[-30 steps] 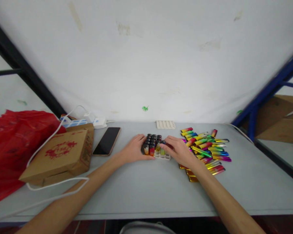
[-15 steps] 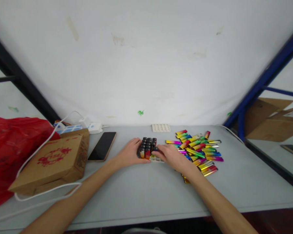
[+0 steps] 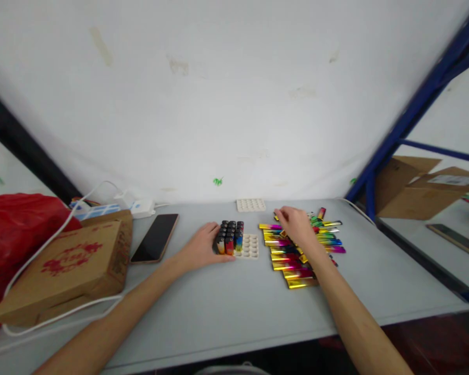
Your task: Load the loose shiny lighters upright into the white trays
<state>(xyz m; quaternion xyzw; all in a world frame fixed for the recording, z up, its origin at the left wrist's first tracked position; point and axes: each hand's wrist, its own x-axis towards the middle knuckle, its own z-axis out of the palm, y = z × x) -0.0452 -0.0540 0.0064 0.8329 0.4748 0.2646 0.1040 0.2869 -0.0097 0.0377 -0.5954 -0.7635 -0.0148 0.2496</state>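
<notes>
The person's bare left hand (image 3: 203, 246) and bare right hand (image 3: 297, 226) joined a slim, uncovered left forearm (image 3: 140, 301) and a slim, uncovered right forearm (image 3: 346, 302).

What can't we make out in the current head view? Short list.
All in the head view:
- Whether the right hand grips anything: its own back hides the fingers.
- Some loose lighters: behind that hand and forearm.
- Tray cells at left: under the upright lighters and left hand.
- Small print on the cardboard box: blurred.
- Full extent of the red bag: cut off by the left edge.
</notes>
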